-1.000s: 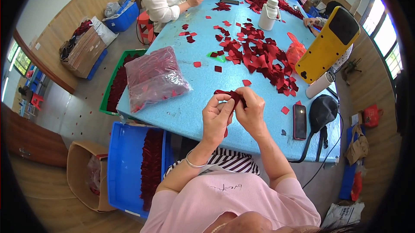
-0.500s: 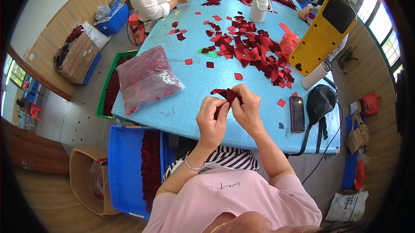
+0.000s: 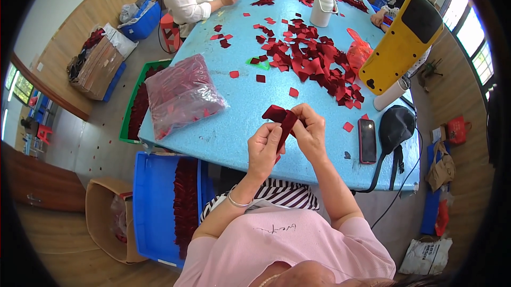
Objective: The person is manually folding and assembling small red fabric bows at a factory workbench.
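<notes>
Above the near edge of the blue table [image 3: 242,127], a dark red velvet fabric strip [image 3: 287,125] is held between my hands. One end of it flares out to the upper left, and a bit of red shows below my left fingers. My left hand [image 3: 263,147] pinches the strip from its left side. Against its right side, my right hand [image 3: 311,131] has thumb and fingertips closed on the fabric. Just beyond lie a single red square [image 3: 293,92] and a loose heap of red fabric pieces [image 3: 314,63].
A clear bag of red pieces [image 3: 183,98] lies left. Below it are a blue tray [image 3: 154,207] and a green tray [image 3: 126,122] with red strips. Right stand a yellow device [image 3: 396,47] and pale bottle [image 3: 390,94], near a phone [image 3: 367,140]. Co-workers sit farther along.
The fabric has been opened out and turned, so a longer strip shows between my hands. My right hand has shifted slightly right. Both hands still hold the fabric.
</notes>
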`<action>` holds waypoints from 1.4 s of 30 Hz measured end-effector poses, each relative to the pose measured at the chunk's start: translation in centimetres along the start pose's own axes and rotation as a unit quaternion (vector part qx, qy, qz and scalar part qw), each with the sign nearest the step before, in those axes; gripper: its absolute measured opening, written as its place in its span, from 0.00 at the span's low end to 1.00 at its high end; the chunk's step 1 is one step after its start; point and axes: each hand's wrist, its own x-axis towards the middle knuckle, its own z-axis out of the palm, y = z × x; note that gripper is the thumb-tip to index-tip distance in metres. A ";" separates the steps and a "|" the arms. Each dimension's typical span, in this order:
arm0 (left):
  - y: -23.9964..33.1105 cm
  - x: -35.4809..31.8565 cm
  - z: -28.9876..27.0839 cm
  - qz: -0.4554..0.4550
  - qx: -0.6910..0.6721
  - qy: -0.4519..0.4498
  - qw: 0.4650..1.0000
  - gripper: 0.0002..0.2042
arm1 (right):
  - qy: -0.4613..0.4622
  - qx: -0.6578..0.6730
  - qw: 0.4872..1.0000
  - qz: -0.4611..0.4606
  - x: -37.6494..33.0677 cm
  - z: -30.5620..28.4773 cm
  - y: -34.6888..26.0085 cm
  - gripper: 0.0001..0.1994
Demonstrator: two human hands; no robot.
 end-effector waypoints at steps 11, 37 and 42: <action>-0.4 -0.1 -2.7 0.057 0.174 -0.114 0.976 0.06 | -0.034 0.217 0.966 0.136 -0.6 -0.2 -1.1 0.03; -2.8 0.4 -8.1 -0.013 0.092 -0.170 0.981 0.14 | -0.230 0.157 0.919 0.279 -6.0 1.2 2.4 0.03; -1.0 0.9 -6.8 -0.072 -0.087 -0.160 0.981 0.19 | -0.187 0.157 0.933 0.264 -6.4 1.4 3.5 0.05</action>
